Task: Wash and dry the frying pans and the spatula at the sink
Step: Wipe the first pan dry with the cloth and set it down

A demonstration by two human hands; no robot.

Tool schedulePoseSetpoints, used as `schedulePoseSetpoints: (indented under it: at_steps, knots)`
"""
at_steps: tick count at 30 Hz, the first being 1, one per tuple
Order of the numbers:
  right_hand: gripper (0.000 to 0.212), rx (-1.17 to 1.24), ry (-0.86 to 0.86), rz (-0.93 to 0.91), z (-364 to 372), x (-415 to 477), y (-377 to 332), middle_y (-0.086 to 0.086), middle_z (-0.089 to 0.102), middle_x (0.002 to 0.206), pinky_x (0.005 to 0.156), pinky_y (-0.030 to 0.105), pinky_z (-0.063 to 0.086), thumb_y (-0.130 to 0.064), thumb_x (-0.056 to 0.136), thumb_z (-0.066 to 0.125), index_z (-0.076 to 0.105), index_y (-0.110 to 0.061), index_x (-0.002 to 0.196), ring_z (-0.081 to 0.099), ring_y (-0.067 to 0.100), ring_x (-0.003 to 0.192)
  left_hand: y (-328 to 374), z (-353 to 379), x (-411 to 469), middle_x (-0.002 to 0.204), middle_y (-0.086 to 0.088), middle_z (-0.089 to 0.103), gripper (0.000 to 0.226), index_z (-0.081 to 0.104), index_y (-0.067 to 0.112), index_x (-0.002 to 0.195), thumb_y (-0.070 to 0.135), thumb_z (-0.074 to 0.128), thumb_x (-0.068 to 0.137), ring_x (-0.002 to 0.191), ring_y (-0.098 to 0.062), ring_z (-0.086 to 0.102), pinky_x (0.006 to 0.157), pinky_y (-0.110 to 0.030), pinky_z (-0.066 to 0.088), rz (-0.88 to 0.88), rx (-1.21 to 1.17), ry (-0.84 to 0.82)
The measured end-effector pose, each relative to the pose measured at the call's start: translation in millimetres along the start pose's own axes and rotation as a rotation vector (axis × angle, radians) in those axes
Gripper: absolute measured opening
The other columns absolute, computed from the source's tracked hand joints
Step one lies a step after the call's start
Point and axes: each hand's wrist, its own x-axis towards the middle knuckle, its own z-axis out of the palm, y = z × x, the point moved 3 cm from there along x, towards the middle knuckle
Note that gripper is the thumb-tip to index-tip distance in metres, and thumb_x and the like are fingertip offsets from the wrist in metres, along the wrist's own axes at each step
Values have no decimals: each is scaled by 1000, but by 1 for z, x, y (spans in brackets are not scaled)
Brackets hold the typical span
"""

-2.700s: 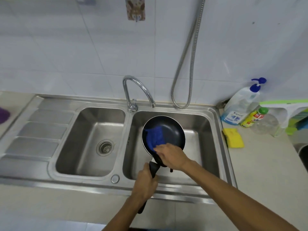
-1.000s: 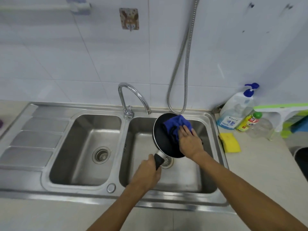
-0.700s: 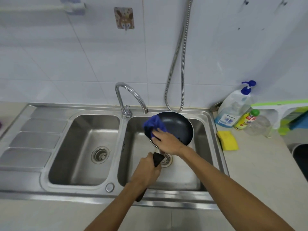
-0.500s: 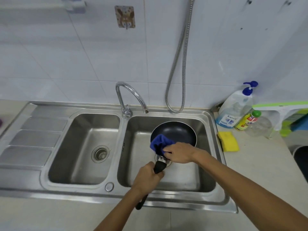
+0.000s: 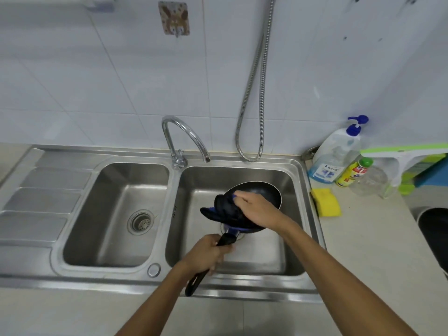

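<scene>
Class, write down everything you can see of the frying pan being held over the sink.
The pan is small, round and black, with a dark, non-stick-looking inside and a thin pale rim. Its long black handle ends in a hanging slot and points toward the person. It is held tilted above the right basin. The left hand grips the handle; the right hand holds a dark blue cloth against its inside, draped over the near rim.

Pale worktop (image 5: 363, 251) with a steel double-bowl sink (image 5: 109, 277) set into it. On the right, just beside the sink rim, a yellow sponge (image 5: 326, 202). Behind it by the wall, close together, a pump bottle (image 5: 334, 156), a yellow bottle (image 5: 349, 177), a clear jar (image 5: 369, 181).
</scene>
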Motion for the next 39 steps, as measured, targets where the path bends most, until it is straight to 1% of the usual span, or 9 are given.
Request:
schedulePoseSetpoints:
  at_steps: [2, 5, 9, 12, 17, 20, 26, 34, 39]
  knots:
    - [30, 415, 187, 95, -18, -2, -4, -7, 72, 94, 90, 38, 49, -37, 97, 45, 69, -22, 89, 64, 13, 93, -1, -3, -4, 62, 1, 53, 26, 57, 12, 91, 34, 68, 95, 44, -12, 37, 41, -26, 35, -19, -125, -35]
    - [34, 1066, 381, 230, -42, -18, 1, -7, 69, 73, 60, 25, 49, -38, 96, 53, 71, -23, 72, 63, 10, 69, -13, -4, -10, 69, 0, 56, 41, 62, 4, 115, 40, 67, 96, 46, -8, 33, 39, -22, 33, -104, -355, -96]
    - [24, 1544, 285, -6, -63, -32, 12, 2, 68, 85, 78, 34, 47, -42, 86, 69, 72, -18, 83, 60, 18, 85, -25, -1, -12, 65, 1, 47, 62, 57, -1, 129, 48, 67, 93, 41, -5, 26, 35, -19, 25, -137, -494, -131]
    - [45, 1499, 373, -21, -52, -26, 24, 0, 70, 84, 89, 34, 48, -55, 54, 91, 77, -21, 79, 64, 14, 85, -21, 3, -11, 62, 1, 35, 62, 57, -2, 131, 47, 65, 95, 41, -5, 24, 34, -19, 25, -123, -511, -182]
    - [24, 1335, 658, 99, -33, -23, 35, 10, 61, 88, 76, 37, 48, -39, 94, 54, 64, -17, 94, 60, 24, 83, -14, 14, -6, 60, 0, 37, 63, 53, -8, 130, 43, 66, 96, 39, -7, 27, 34, -21, 27, -77, -514, -178]
    - [20, 1506, 636, 83, -36, -29, 42, 4, 60, 81, 71, 32, 52, -31, 97, 52, 62, -21, 83, 60, 20, 75, -14, 12, -3, 60, -1, 38, 60, 56, -5, 128, 44, 67, 96, 41, -8, 28, 35, -22, 27, -69, -482, -168]
    - [23, 1840, 552, 49, -51, -33, 43, 11, 57, 116, 108, 37, 42, -32, 100, 52, 55, -14, 114, 55, 27, 113, -11, 3, 1, 60, 0, 41, 57, 57, -4, 126, 44, 66, 96, 42, -9, 30, 37, -22, 29, -64, -459, -145]
    - [15, 1856, 589, -34, -79, -44, 46, 6, 68, 97, 76, 36, 62, -27, 95, 54, 57, -15, 102, 66, 24, 93, -11, -5, 11, 58, 0, 41, 55, 55, -6, 125, 41, 65, 98, 41, -8, 30, 35, -21, 29, -74, -505, -55]
    - [17, 1745, 494, -159, -96, -53, 5, 7, 61, 100, 86, 32, 53, -27, 89, 54, 60, -14, 99, 61, 22, 92, -17, -10, 10, 59, 1, 37, 51, 58, -3, 124, 41, 62, 99, 40, -7, 28, 35, -21, 26, -76, -575, -61]
